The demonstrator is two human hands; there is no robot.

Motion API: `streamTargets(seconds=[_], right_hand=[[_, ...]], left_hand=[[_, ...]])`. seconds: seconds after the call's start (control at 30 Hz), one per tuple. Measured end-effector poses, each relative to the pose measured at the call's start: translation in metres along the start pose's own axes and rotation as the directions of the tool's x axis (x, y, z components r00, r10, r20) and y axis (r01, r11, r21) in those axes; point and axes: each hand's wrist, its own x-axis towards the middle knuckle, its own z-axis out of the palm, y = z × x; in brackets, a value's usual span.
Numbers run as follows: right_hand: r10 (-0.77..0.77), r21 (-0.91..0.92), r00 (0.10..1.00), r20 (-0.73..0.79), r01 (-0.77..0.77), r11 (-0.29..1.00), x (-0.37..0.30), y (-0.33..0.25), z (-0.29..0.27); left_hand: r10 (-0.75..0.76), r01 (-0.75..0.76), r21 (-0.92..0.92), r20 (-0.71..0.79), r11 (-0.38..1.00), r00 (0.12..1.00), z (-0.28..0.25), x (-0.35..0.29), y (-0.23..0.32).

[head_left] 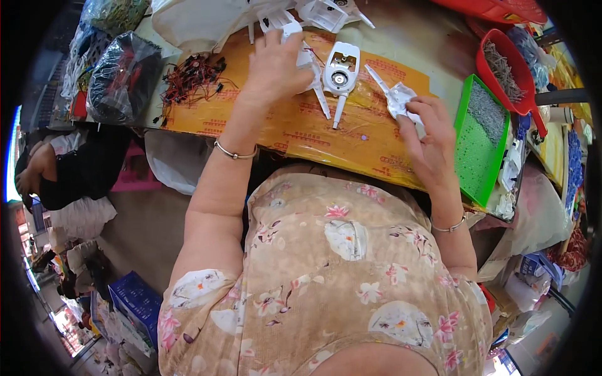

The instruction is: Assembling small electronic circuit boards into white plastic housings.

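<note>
My left hand [276, 66] reaches over white plastic housings at the back of the bench, fingers bent and apart, touching or just above a white part [287, 26]. One long-stemmed white housing [308, 61] lies between its thumb and index finger. To its right lies another white housing [343, 62], with a round metal-rimmed part inside and its narrow stem toward me. My right hand [429, 135] has its thumb and fingers around the edge of a white plastic shell [399, 99] with a thin stem pointing to the back left.
A tangle of red and black wires [193, 78] lies on the left beside a bagged dark bundle [123, 76]. On the right are a green tray [464, 113] of small metal pieces and a red scoop [533, 94] of screws. Yellow taped board [301, 138] covers the bench front.
</note>
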Motion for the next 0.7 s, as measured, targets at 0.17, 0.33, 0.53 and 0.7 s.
streamTargets(seconds=[0.17, 0.33, 0.53, 0.7], right_hand=[[0.000, -0.040, 0.964, 0.267, 0.011, 0.999, 0.027, -0.013, 0.023], [-0.049, -0.086, 0.951, 0.304, 0.079, 0.993, 0.044, -0.026, 0.037], [-0.357, -0.242, 0.867, 0.347, 0.451, 0.859, 0.062, 0.001, 0.075], [-0.387, -0.266, 0.829, 0.404, 0.511, 0.817, 0.067, 0.007, 0.082]], left_hand=[[-0.029, 0.061, -0.328, 0.101, 0.943, 0.994, -0.006, -0.030, -0.004], [-0.081, 0.094, -0.324, 0.052, 0.942, 0.995, -0.027, -0.061, 0.003], [0.019, -0.032, -0.138, -0.095, 0.990, 0.995, -0.035, -0.062, -0.010], [-0.032, 0.009, -0.260, -0.084, 0.966, 0.996, -0.034, -0.062, -0.008]])
